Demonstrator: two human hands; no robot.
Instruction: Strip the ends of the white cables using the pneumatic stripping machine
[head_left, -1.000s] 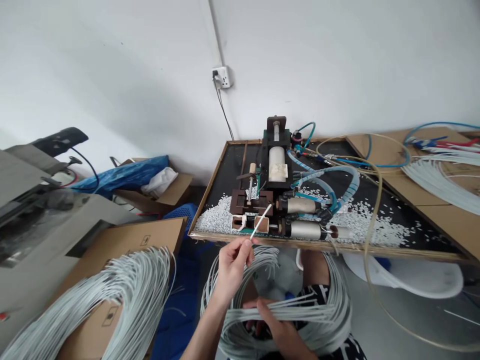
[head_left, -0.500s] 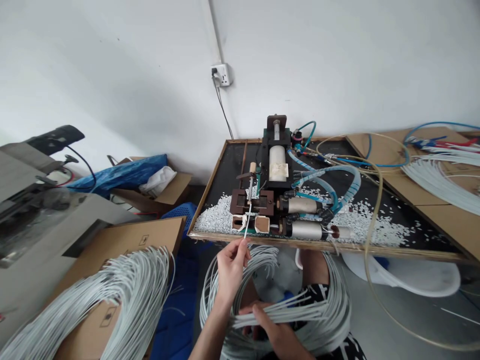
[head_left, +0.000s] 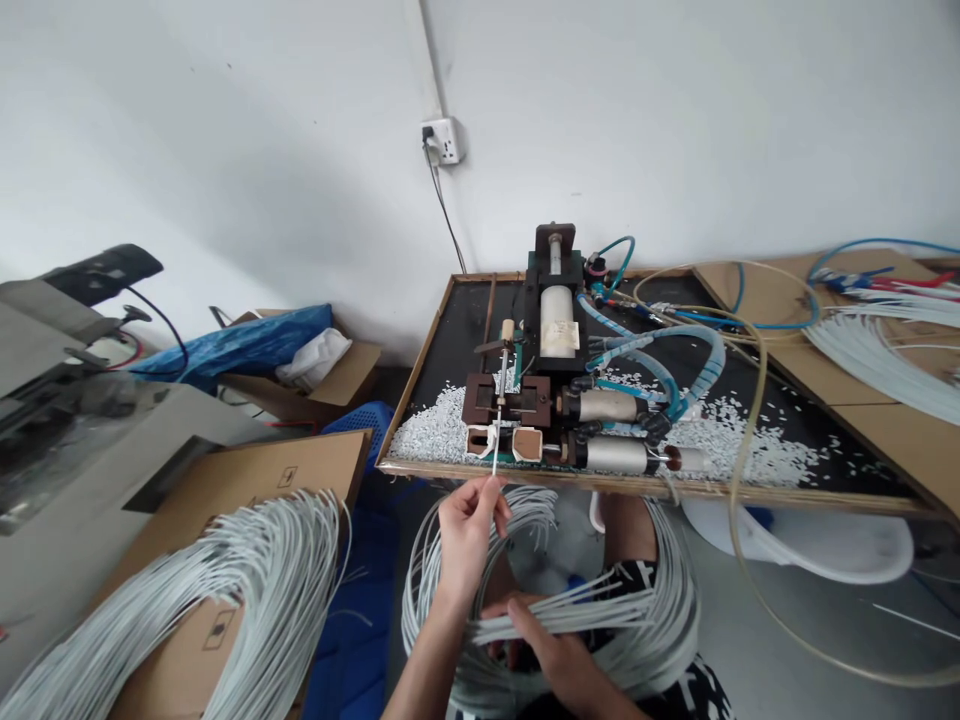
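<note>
White wire (head_left: pixel 495 460), 1, pinched by left fingers (head_left: pixel 487 496), 1 bundle (head_left: pixel 592 610) in right fingers (head_left: pixel 523 618)

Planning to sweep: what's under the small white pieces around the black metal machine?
Black tabletop shows between small white pieces scattered at right; beneath their dense heap left of the machine, it's covered.

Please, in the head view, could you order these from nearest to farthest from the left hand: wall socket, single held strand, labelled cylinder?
1. Strand: in the left hand itself.
2. Labelled cylinder: ahead, to the right.
3. Wall socket: farther ahead, slightly left.
</note>
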